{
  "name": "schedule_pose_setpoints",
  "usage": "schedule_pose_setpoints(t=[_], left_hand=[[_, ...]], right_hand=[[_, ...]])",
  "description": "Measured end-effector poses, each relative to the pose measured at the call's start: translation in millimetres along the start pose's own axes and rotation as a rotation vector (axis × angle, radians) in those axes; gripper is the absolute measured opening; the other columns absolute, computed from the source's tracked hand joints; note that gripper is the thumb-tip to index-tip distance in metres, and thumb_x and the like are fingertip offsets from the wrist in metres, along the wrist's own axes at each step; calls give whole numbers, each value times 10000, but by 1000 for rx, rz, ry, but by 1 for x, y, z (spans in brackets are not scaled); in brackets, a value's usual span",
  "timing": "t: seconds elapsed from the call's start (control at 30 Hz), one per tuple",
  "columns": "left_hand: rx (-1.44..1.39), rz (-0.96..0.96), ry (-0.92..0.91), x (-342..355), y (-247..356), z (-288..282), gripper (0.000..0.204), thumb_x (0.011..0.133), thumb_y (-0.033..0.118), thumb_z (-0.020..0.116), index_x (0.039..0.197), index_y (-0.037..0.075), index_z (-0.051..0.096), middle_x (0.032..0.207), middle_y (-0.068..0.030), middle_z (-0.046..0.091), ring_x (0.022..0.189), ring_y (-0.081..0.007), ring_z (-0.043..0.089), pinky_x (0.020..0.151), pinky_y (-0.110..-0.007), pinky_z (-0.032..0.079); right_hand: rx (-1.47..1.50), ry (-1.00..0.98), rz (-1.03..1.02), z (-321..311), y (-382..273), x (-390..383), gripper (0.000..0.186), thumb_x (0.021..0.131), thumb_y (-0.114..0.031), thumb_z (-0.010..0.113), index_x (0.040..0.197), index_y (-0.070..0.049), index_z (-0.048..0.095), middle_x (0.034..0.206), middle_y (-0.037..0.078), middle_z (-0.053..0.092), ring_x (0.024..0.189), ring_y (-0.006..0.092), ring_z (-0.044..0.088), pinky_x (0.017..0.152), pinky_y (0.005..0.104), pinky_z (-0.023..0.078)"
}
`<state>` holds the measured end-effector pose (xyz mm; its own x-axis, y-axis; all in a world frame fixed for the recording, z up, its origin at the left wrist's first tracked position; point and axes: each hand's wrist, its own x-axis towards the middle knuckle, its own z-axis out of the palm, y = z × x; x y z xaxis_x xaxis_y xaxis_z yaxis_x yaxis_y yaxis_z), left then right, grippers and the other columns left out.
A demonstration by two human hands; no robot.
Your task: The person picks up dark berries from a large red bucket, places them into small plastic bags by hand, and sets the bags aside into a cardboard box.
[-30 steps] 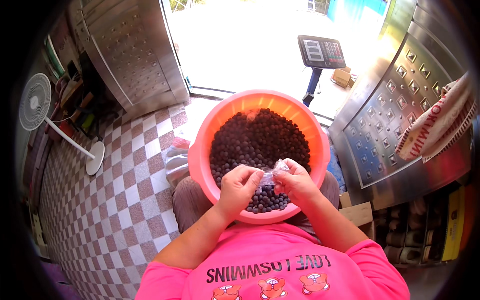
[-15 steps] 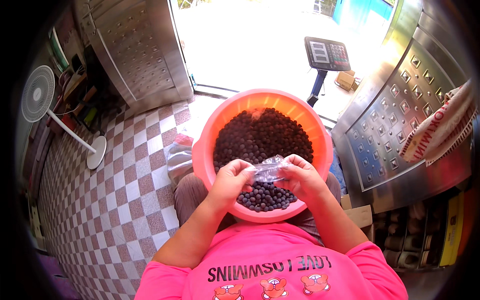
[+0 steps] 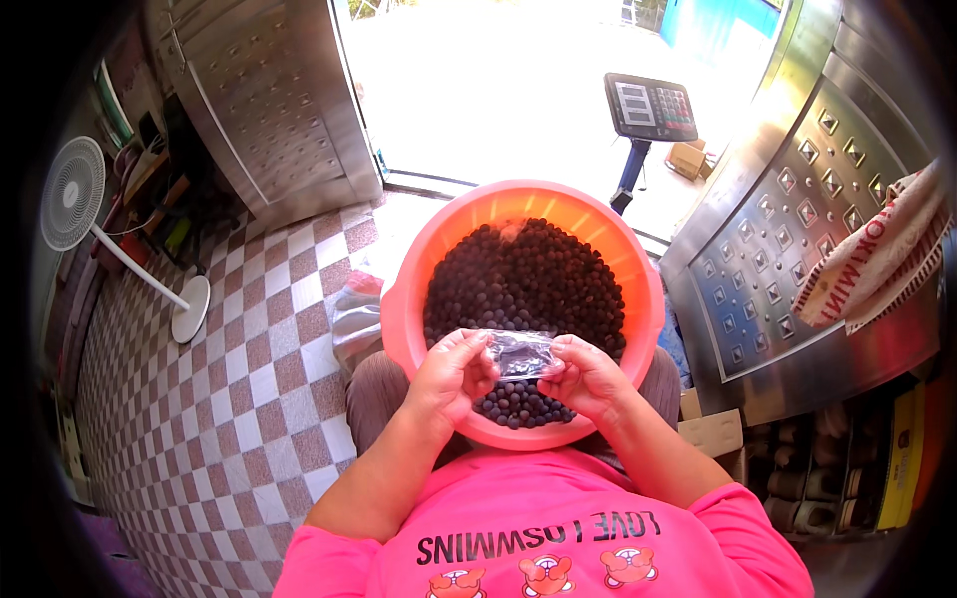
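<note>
Checkered brown-and-white floor [image 3: 219, 439], white fan [image 3: 73, 194] standing on it, pink basin [image 3: 404, 299], small dark balls [image 3: 528, 284] heaped inside

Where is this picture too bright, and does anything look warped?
All in the head view: the ground outside is blown out to near white; the basin glows orange on its far inner wall; glare streaks the clear plastic film between left hand and right hand; the checkered floor bends toward the dark rim.

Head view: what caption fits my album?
Bare left hand and right hand hold clear crinkled plastic over a round pink plastic tub of small dark balls.
</note>
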<state>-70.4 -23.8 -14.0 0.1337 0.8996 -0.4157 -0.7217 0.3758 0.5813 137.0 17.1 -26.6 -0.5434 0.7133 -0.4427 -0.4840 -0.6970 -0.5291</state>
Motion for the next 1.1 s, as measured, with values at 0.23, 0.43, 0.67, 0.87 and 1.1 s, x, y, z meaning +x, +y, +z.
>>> schedule_pose_setpoints(t=[0.23, 0.43, 0.67, 0.87, 1.1], left_hand=[[213, 178, 38, 14, 5, 4, 112, 912, 167, 519, 849, 74, 521, 594, -26, 536, 479, -108, 516, 392, -213, 385], [191, 206, 60, 22, 0, -6, 109, 914, 162, 516, 862, 67, 515, 584, -26, 531, 461, -101, 505, 383, -208, 386], [179, 197, 14, 23, -2, -6, 120, 913, 163, 519, 846, 64, 511, 583, -29, 537, 451, -98, 504, 382, -214, 390], [209, 219, 10, 24, -3, -7, 118, 914, 164, 518, 847, 67, 510, 583, -29, 533, 462, -100, 513, 395, -212, 401], [202, 224, 10, 22, -3, -4, 119, 913, 171, 521, 849, 72, 508, 592, -24, 536, 465, -100, 520, 387, -215, 409]], right_hand=[[-665, 187, -280, -5, -42, 29, 141, 816, -110, 596, 926, -53, 529, 827, 92, 592, 678, 191, 609, 587, 298, 513], [-1997, 547, -974, -10, -68, 65, 233, 759, -163, 628, 927, -34, 532, 891, 133, 567, 866, 306, 573, 759, 400, 475], [-2158, 381, -689, -10, -36, 61, 241, 778, -203, 613, 886, -31, 483, 894, 186, 554, 732, 368, 595, 622, 445, 498], [-2194, 252, -626, -17, -29, 59, 200, 804, -172, 569, 895, -25, 469, 818, 196, 569, 692, 358, 612, 584, 442, 504], [-2233, 151, -574, -21, -24, 49, 142, 810, -134, 516, 900, -25, 498, 783, 199, 580, 714, 356, 621, 597, 441, 505]])
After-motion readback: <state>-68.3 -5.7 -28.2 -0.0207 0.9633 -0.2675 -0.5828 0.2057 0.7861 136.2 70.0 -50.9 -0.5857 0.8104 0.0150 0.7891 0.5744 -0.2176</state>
